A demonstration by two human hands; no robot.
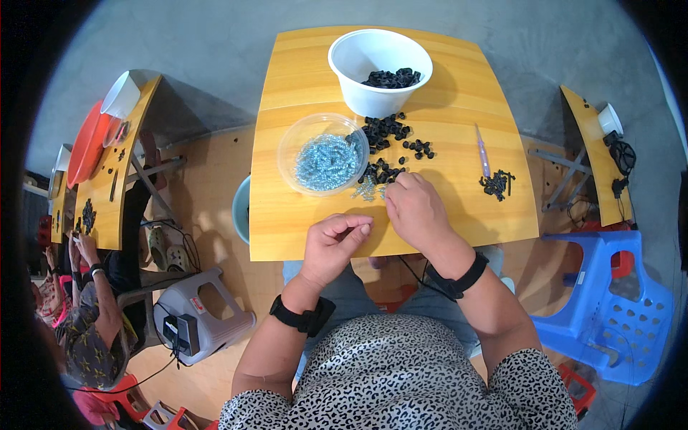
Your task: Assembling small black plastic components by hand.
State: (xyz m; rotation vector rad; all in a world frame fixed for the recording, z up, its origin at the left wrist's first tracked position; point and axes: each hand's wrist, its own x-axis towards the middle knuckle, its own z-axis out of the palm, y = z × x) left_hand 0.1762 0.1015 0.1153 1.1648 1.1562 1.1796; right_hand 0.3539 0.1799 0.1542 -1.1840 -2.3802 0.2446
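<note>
My left hand (335,244) is closed above the near edge of the wooden table (459,93), thumb pressed to the curled fingers. Whatever lies in that pinch is too small to make out. My right hand (416,209) reaches to a small heap of clear bluish pieces (367,189), its fingers bent together and their tips partly hidden. Just beyond them lie small black parts (385,132) in loose piles. A round clear tub (289,172) full of the same bluish pieces (328,161) stands to the left.
Farther back is a white bowl (351,84) with black parts inside. At the right lie a purple-handled screwdriver (484,162) and a pile of black parts (494,185). A blue plastic stool (573,287) stands right, a grey stool (204,315) left. Another person (93,315) works at a side table.
</note>
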